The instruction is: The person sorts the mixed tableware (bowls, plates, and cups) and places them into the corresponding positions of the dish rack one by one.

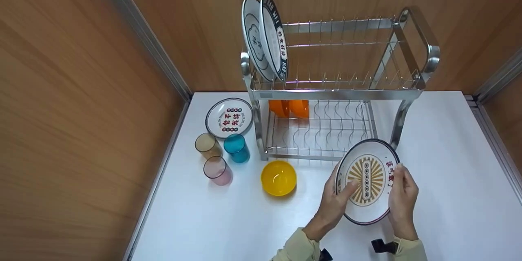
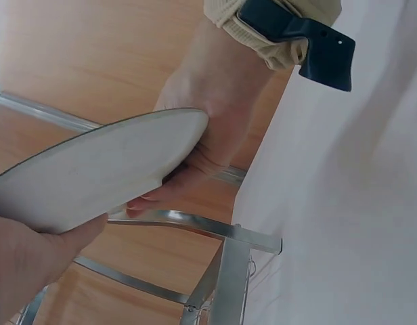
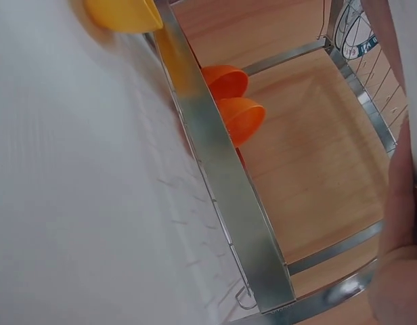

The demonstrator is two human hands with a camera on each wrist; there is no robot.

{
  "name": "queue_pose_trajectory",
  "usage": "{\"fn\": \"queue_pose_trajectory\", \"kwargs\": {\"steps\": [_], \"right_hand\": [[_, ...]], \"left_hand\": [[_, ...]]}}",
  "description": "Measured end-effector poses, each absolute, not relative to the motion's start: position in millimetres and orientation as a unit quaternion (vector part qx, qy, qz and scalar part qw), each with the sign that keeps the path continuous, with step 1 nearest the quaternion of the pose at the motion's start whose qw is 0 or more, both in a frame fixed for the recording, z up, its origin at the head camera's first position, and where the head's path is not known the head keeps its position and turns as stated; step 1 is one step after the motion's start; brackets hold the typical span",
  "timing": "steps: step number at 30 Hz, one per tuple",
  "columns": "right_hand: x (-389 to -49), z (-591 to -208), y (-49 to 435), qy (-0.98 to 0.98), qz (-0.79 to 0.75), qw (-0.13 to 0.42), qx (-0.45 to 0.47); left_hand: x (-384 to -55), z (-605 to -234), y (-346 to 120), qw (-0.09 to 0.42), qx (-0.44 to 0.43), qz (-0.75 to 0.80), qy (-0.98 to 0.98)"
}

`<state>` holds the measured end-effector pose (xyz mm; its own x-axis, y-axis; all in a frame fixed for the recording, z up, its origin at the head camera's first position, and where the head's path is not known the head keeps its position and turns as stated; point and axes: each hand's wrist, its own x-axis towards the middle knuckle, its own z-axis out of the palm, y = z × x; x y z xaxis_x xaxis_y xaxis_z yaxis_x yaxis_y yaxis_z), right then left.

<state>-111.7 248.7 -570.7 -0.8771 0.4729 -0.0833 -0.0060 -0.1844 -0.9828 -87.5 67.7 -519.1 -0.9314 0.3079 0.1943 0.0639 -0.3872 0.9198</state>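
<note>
Holding a sunburst plate (image 1: 369, 183) between them, both hands had it tilted above the white table (image 1: 452, 171), in front of the metal rack (image 1: 334, 95), toward its right side. Left hand (image 1: 329, 204) clamped the left rim, thumb across the face; right hand (image 1: 403, 202) gripped the right rim. Judged stiff, fairly light, breakable if knocked; glaze probably slippery, so opposite rims, thumbs above and fingers beneath, seemed the sound hold. On the rack, 2 standing plates (image 1: 272, 38) occupied the upper left end; 2 orange bowls (image 1: 299, 109) sat below. Farther left, a yellow bowl (image 1: 279, 178) stood on the table; beyond it, 3 tumblers (image 1: 236, 149) and a red-lettered plate (image 1: 229, 118) lying flat.
</note>
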Motion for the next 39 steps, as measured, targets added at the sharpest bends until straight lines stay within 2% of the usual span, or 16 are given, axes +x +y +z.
{"fn": "queue_pose_trajectory", "kwargs": {"steps": [13, 25, 39], "right_hand": [[-124.1, -562.0, 242.0, -0.611, 0.751, 0.188, -0.163], [-127.6, -556.7, 243.6, -0.638, 0.744, 0.161, -0.115], [-135.7, -554.0, 245.0, -0.667, 0.72, 0.169, -0.09]], "left_hand": [[-85.6, -507.4, 62.1, 0.013, 0.16, 0.771, 0.616], [-85.7, -496.2, 55.7, -0.036, 0.191, 0.734, 0.651], [-85.2, -485.0, 51.7, -0.124, 0.264, 0.648, 0.704]]}}
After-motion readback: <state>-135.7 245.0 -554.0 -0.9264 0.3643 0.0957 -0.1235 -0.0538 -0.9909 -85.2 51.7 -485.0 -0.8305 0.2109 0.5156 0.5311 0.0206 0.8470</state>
